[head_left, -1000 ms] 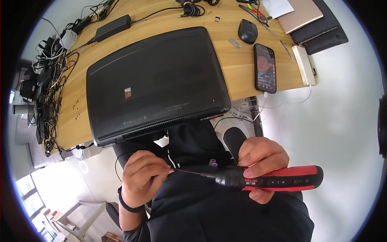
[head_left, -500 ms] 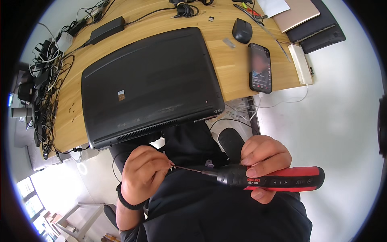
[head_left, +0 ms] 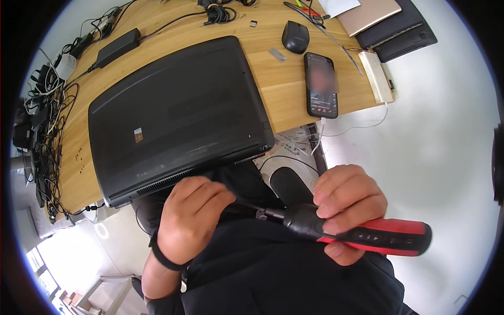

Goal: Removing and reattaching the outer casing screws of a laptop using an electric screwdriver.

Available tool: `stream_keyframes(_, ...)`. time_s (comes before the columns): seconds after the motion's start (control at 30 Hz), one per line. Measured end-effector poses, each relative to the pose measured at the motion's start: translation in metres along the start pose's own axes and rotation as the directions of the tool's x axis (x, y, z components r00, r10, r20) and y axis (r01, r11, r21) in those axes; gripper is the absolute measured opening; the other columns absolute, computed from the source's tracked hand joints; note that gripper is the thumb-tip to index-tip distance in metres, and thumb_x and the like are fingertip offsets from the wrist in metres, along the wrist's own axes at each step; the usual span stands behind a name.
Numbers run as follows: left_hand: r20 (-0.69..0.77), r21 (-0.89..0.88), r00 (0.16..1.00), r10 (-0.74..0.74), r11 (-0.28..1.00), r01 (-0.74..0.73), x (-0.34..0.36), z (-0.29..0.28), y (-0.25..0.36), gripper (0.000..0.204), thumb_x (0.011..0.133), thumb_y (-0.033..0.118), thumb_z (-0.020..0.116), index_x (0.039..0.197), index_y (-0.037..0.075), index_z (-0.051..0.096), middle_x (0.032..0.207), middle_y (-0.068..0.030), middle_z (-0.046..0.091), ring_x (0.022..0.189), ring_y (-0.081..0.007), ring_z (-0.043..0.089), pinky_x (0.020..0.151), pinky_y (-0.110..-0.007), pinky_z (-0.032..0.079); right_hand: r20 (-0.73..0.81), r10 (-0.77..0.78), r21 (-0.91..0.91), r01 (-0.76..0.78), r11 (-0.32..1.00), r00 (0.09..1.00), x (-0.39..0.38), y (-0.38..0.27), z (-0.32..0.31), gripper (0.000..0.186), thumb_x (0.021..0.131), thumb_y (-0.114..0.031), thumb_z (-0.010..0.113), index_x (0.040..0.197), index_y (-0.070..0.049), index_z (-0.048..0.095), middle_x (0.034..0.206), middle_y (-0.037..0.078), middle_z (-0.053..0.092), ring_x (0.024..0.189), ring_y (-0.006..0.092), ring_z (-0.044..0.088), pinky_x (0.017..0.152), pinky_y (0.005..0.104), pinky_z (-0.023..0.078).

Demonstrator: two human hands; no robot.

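Note:
A red and black cordless electric screwdriver (head_left: pixel 380 236) lies across my front, gripped by my right hand (head_left: pixel 349 199) with the thumb and fingers around its body. Its thin bit (head_left: pixel 249 205) points left toward my left hand (head_left: pixel 194 218), slightly smeared by motion. That hand is closed in a pinch near the bit's tip; what is between the fingertips, if anything, is hidden. Beyond both hands a black laptop (head_left: pixel 178 115) rests closed on the desk with its underside up.
On the wooden desk (head_left: pixel 286 107) are a mouse (head_left: pixel 295 37), a phone (head_left: pixel 321 86) on a cable, a white power bank (head_left: pixel 376 77), and a power adapter (head_left: pixel 118 48). Tangled cables (head_left: pixel 52 126) line the left edge. Several tiny dark bits (head_left: pixel 80 157) lie left of the laptop.
The view has shifted, so the desk and laptop sit further left in the picture. My left hand has lifted slightly, and its fingertips now cover the bit's tip. The right hand keeps its grip.

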State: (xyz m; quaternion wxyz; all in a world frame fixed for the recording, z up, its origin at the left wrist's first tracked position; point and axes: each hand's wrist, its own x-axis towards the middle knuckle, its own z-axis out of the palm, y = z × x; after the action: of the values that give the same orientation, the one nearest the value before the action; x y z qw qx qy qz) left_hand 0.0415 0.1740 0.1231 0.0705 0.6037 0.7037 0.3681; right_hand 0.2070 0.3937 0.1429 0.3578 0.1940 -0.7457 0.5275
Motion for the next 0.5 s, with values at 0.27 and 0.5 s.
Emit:
stream_keyframes(0.27, -0.135, -0.024, 0.989, 0.061, 0.998, -0.065, 0.051, 0.039, -0.01, 0.024, 0.072, -0.007, 0.074, 0.093, 0.002, 0.067, 0.092, -0.0096, 0.069, 0.084, -0.0312, 0.064, 0.078, -0.039, 0.052, -0.233, 0.194, 0.242, -0.137, 0.961, 0.953, 0.027, -0.005, 0.002, 0.038, 0.098, -0.047, 0.069, 0.107, -0.015, 0.05, 0.094, 0.003, 0.061, 0.082, 0.0174, 0.064, 0.076, 0.0315, 0.053)
stream_keyframes(0.5, -0.228, -0.111, 0.973, 0.016, 0.993, -0.042, 0.061, 0.065, -0.025, 0.022, 0.075, -0.006, 0.075, 0.094, 0.001, 0.067, 0.09, -0.0107, 0.069, 0.082, -0.0318, 0.064, 0.075, -0.039, 0.052, -0.217, 0.192, 0.199, -0.149, 0.969, 0.957, 0.042, 0.011, -0.001, 0.047, 0.103, -0.058, 0.05, 0.113, -0.012, 0.049, 0.094, 0.007, 0.058, 0.082, 0.0213, 0.058, 0.077, 0.0346, 0.048)
